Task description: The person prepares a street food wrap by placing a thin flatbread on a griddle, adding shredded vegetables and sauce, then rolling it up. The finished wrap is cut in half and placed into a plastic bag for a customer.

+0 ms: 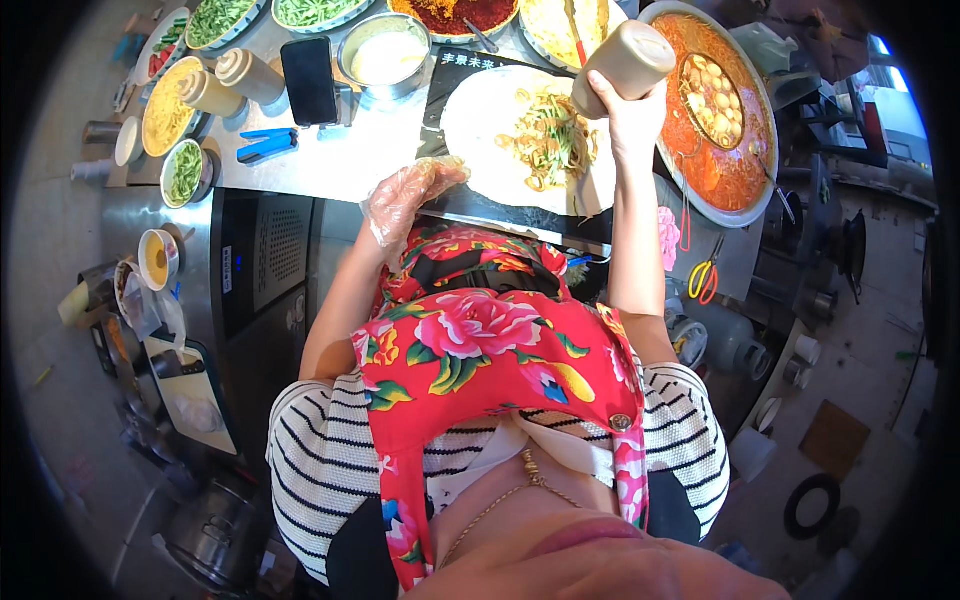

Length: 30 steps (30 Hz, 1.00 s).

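My right hand grips an upended squeeze bottle over the right side of a thin round flatbread. Shredded vegetables and sauce lie heaped on the flatbread's right half. The flatbread rests on a black griddle plate. My left hand, in a clear plastic glove, is held at the flatbread's lower left edge; its fingers are bent together, and whether they pinch the edge cannot be told.
Left stand two squeeze bottles, a phone on a holder, blue-handled tool and a steel bowl. Bowls of shredded vegetables line the counter. A large basin of red broth and scissors are at right.
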Available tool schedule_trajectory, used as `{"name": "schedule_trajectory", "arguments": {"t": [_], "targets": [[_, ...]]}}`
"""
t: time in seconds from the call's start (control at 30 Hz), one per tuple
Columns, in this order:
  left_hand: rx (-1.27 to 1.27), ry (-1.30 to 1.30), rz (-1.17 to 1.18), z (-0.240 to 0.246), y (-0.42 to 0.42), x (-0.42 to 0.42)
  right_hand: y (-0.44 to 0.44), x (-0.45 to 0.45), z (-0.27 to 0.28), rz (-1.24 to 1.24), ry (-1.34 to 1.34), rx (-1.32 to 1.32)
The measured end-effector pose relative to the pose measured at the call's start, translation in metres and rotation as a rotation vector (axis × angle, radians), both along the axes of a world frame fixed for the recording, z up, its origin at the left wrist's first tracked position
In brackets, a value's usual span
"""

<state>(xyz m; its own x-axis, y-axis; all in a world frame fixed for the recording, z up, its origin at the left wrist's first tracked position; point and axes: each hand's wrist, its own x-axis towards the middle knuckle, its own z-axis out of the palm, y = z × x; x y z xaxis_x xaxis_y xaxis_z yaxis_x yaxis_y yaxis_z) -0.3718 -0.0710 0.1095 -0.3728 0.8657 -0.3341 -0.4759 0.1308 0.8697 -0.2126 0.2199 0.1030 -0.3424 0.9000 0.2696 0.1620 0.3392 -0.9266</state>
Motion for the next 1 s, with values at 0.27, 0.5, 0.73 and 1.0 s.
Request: {"name": "schedule_trajectory", "arguments": {"t": [0.27,0.5,0.73,1.0], "targets": [[-0.024,0.011,0.025,-0.012,-0.012,0.004,0.022,-0.014,-0.025,-0.138,0.053,0.032],[0.068,-0.013,0.302,-0.036,-0.023,-0.024,-0.048,-0.047,-0.046,0.244,0.632,-1.329],[0.208,-0.031,0.505,-0.077,-0.004,-0.072,-0.143,-0.14,-0.078,0.784,0.578,-2.186],[0.151,-0.147,0.516,-0.102,0.015,-0.078,-0.052,-0.201,-0.041,0.613,-0.672,0.537]]}}
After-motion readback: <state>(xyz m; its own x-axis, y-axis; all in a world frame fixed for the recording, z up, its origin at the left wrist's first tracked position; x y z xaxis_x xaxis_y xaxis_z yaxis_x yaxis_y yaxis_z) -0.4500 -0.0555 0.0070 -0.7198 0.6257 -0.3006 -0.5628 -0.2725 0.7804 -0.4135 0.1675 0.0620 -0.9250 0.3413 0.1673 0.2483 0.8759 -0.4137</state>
